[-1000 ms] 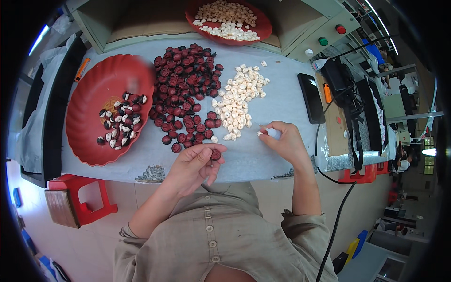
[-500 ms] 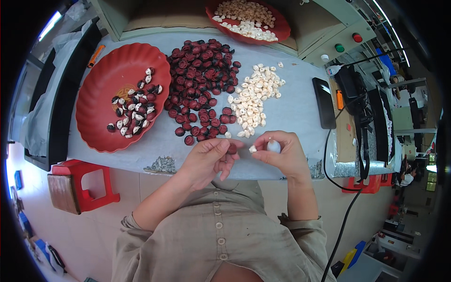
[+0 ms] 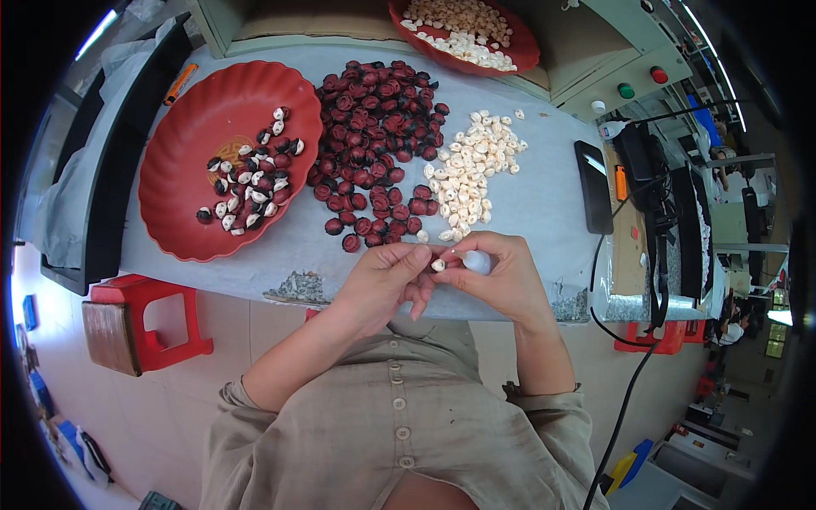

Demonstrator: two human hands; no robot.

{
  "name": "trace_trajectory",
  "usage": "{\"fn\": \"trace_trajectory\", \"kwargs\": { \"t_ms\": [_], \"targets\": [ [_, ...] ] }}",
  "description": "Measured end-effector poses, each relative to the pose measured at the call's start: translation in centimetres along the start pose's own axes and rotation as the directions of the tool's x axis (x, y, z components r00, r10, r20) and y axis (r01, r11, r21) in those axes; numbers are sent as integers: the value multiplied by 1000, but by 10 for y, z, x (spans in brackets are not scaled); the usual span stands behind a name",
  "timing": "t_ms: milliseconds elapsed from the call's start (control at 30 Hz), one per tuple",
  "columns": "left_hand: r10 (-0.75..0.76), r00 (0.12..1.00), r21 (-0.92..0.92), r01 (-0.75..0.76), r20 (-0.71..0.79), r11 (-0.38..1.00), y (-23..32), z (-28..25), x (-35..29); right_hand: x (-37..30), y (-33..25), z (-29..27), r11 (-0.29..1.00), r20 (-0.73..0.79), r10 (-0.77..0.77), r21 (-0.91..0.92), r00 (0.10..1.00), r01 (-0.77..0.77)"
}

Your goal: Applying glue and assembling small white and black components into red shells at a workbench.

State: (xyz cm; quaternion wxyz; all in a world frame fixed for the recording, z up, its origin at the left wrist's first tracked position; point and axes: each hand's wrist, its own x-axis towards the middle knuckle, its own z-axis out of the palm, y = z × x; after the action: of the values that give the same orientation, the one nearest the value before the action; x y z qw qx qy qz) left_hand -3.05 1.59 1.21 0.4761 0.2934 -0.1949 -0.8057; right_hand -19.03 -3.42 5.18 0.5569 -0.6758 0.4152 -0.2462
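My left hand [image 3: 378, 287] is closed in a pinch at the table's front edge. A small cream shell-like piece [image 3: 438, 265] shows at its fingertips; the dark red rose-shaped piece there is mostly hidden by fingers. My right hand [image 3: 508, 274] meets it from the right, closed around a small whitish squeeze bottle [image 3: 478, 262] with its tip toward the cream piece. Ahead lies a heap of dark red, black-edged rose-shaped pieces [image 3: 374, 119]. Beside it is a pile of cream pieces [image 3: 476, 166]. A scalloped red plate [image 3: 183, 153] on the left bears several red-and-white joined pieces [image 3: 259, 174].
Another red plate [image 3: 529, 58] with cream and tan pieces sits at the back in a grey-green cabinet [image 3: 595, 81]. A phone [image 3: 592, 187] and a black cable [image 3: 633, 374] are at right. A black tray [image 3: 127, 144] borders the left; a red stool [image 3: 153, 323] stands below.
My hands have come together, bringing the cream piece from my right fingertips to the dark red piece in my left. The view has shifted slightly, moving the tabletop things up and right.
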Motion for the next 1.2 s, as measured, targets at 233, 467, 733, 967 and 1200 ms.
{"fn": "trace_trajectory", "kwargs": {
  "t_ms": [233,467,733,967,1200],
  "targets": [
    [6,1000,47,-6,-16,999,-2,2,0,0,-4,1,998,-10,20,-61,1000,-20],
    [73,996,97,-68,-54,993,-8,3,2,-2,-3,12,997,-93,59,-50,994,-64],
    [112,993,309,-97,-32,946,-6,5,-5,-22,26,-13,884,-125,120,465,985,-49],
    [61,998,394,-47,-22,918,-7,8,-6,-23,49,-15,500,-163,59,859,985,113],
    [6,1000,436,1,-14,900,-3,9,-6,-20,48,-13,531,-204,87,838,975,127]
  ]
}}
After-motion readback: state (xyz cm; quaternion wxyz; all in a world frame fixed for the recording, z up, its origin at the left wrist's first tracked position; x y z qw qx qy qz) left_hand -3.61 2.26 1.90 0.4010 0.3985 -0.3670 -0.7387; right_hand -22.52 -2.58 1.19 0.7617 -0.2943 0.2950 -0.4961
